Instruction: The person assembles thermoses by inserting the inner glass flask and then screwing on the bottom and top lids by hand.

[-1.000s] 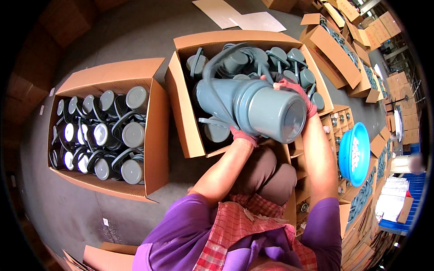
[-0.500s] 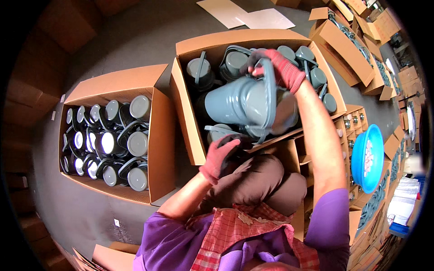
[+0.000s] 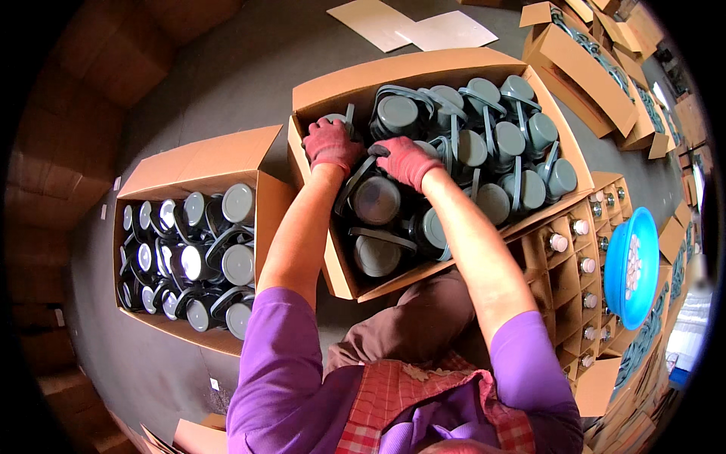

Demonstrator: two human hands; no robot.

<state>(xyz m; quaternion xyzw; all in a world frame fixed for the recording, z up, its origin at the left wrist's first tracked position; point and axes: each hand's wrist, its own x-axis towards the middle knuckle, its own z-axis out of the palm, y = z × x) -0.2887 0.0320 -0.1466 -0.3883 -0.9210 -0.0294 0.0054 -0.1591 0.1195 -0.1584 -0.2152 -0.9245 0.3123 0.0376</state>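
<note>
An open carton (image 3: 454, 60) in front of me holds several grey-blue containers with round flat ends and looped strap handles. My left hand (image 3: 331, 144), in a red and dark glove, is at its far left corner, fingers curled over a grey-blue container (image 3: 342, 121) that it mostly hides. Close beside it, my gloved right hand (image 3: 408, 161) reaches in from the right. Its fingertips close at the top of the strap of another grey-blue container (image 3: 376, 200), which sits in the carton with its round end up. The right palm covers part of a neighbouring container.
To the left stands a second open carton (image 3: 272, 204) filled with similar containers. At right are a divided carton (image 3: 556, 284) with white-capped glass jars and a blue basin (image 3: 643, 276) of small pale pieces. White sheets (image 3: 454, 32) lie on the floor beyond.
The grey-blue container my right hand held above the carton by its strap is down among the others. My left hand has moved from the near edge to the far left corner.
</note>
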